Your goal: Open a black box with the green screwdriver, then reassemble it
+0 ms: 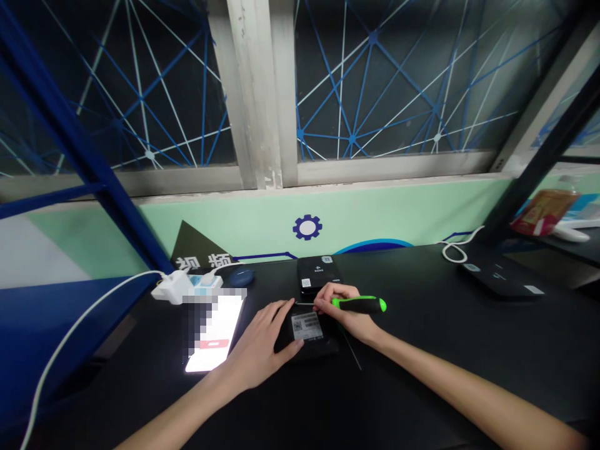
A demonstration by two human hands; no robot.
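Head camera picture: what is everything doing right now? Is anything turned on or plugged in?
left hand: lying flat on the black box
right hand: gripping the screwdriver
green-and-black screwdriver: held sideways above the box
black box: lying flat, label facing up
phone: screen lit
power strip: white adapter plugged in
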